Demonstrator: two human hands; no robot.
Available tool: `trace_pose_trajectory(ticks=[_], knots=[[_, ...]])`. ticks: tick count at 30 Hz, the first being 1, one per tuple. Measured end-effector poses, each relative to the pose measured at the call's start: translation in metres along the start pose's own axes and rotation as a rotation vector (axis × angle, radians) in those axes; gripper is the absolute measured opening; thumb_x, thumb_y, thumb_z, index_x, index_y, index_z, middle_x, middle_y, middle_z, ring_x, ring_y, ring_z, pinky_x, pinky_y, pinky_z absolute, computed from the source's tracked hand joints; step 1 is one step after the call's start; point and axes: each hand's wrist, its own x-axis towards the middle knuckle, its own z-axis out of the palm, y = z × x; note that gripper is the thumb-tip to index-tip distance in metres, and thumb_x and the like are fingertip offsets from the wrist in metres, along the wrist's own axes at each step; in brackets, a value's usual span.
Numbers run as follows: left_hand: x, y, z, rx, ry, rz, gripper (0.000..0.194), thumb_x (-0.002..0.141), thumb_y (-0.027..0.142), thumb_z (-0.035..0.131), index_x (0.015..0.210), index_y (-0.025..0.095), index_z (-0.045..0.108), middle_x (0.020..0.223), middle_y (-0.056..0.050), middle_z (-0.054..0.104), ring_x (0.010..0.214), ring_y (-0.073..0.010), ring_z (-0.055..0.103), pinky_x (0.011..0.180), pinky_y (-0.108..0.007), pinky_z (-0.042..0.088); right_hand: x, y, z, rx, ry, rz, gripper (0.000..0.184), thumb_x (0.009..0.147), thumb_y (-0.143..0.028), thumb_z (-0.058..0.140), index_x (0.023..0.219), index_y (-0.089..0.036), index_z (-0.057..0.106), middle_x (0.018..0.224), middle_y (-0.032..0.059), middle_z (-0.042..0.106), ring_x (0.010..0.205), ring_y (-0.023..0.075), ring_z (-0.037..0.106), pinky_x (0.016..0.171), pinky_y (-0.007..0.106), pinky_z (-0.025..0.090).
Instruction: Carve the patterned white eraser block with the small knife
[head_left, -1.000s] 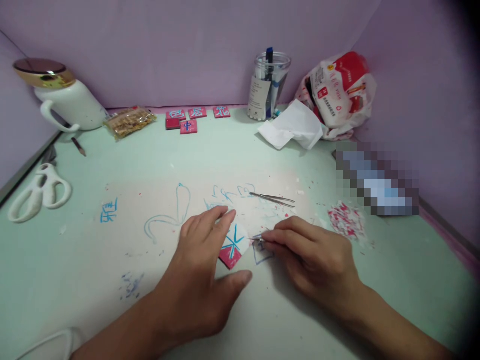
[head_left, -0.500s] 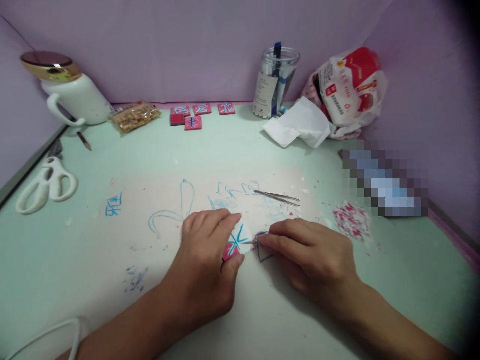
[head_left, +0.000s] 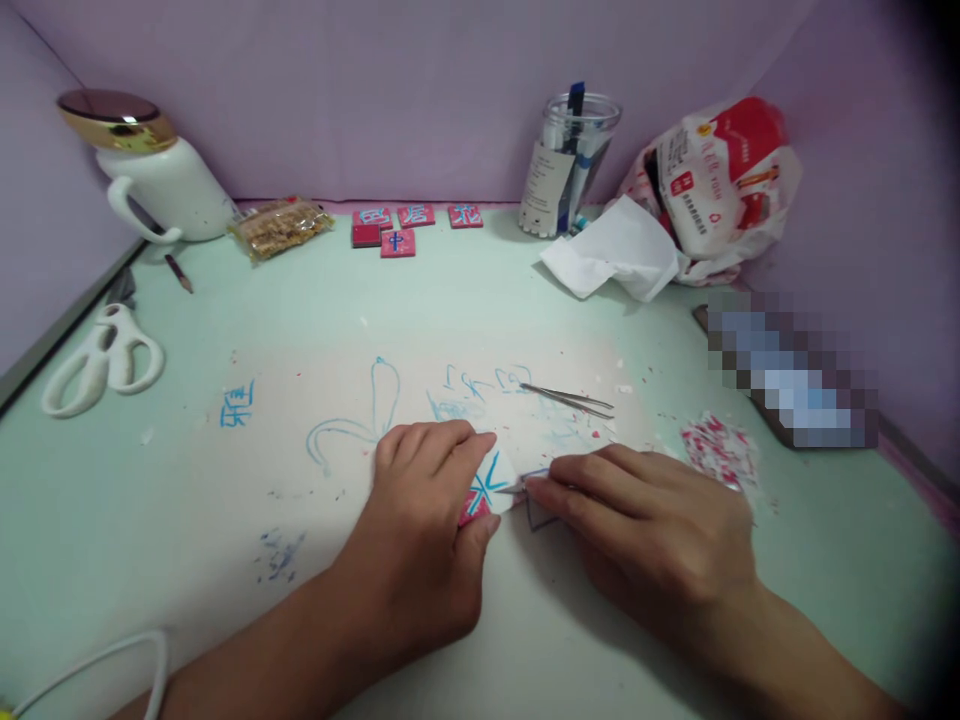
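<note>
My left hand [head_left: 424, 520] pinches a small pink and white tile [head_left: 486, 488] with a blue star-like mark, holding it down on the pale green table [head_left: 465, 310]. My right hand [head_left: 660, 540] is closed on a thin metal tool [head_left: 516, 488] whose tip touches the tile's right edge. A small blue square [head_left: 541, 512] is drawn on the table under that hand. A second pair of tweezers [head_left: 570, 398] lies just beyond both hands.
Several pink tiles [head_left: 409, 226] lie at the back beside a snack packet [head_left: 281, 226] and a white mug [head_left: 161, 175]. White scissors [head_left: 101, 355] rest at the left. A pen jar [head_left: 571, 160], tissue [head_left: 611, 262], plastic bag [head_left: 716, 185] and pink scraps [head_left: 716, 450] are at the right.
My left thumb has closed in under the tile, which now shows less of its pink part. The view has shifted slightly so things sit further right.
</note>
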Motion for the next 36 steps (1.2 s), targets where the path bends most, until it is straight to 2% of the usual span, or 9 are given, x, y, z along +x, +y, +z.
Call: trace_pose_trajectory(ticks=[10, 15, 25, 36], knots=[[0.001, 0.000, 0.000, -0.023, 0.002, 0.001, 0.044, 0.077, 0.012, 0.054, 0.121, 0.012, 0.048, 0.117, -0.013, 0.055, 0.108, -0.0268, 0.047, 0.094, -0.049, 0.033, 0.004, -0.005, -0.002, -0.041, -0.040, 0.031, 0.024, 0.084, -0.006, 0.051, 0.084, -0.019, 0.071, 0.078, 0.0003, 0.071, 0.065, 0.0149, 0.062, 0.052, 0.030, 0.044], [0.001, -0.001, 0.000, -0.030, 0.010, 0.003, 0.044, 0.077, 0.012, 0.053, 0.121, 0.012, 0.048, 0.117, -0.013, 0.055, 0.108, -0.0268, 0.048, 0.094, -0.050, 0.033, 0.006, -0.001, -0.003, -0.056, -0.058, -0.012, 0.023, 0.084, -0.008, 0.052, 0.085, -0.021, 0.071, 0.077, -0.0007, 0.071, 0.066, 0.0154, 0.062, 0.055, 0.031, 0.044], [0.002, 0.000, 0.000, -0.043, 0.012, -0.001, 0.044, 0.077, 0.011, 0.053, 0.121, 0.012, 0.048, 0.116, -0.013, 0.055, 0.107, -0.0267, 0.047, 0.094, -0.049, 0.033, 0.007, 0.000, -0.002, -0.039, -0.071, 0.006, 0.029, 0.082, -0.004, 0.048, 0.085, -0.021, 0.071, 0.077, -0.0007, 0.071, 0.065, 0.0138, 0.063, 0.055, 0.029, 0.045], [0.002, 0.001, -0.001, -0.068, 0.026, 0.002, 0.043, 0.074, 0.009, 0.056, 0.117, 0.011, 0.050, 0.111, -0.012, 0.054, 0.103, -0.0257, 0.047, 0.092, -0.048, 0.035, 0.011, -0.002, 0.000, -0.048, -0.105, -0.030, 0.027, 0.082, -0.006, 0.047, 0.079, -0.020, 0.069, 0.069, -0.0015, 0.067, 0.058, 0.0154, 0.056, 0.049, 0.032, 0.037]])
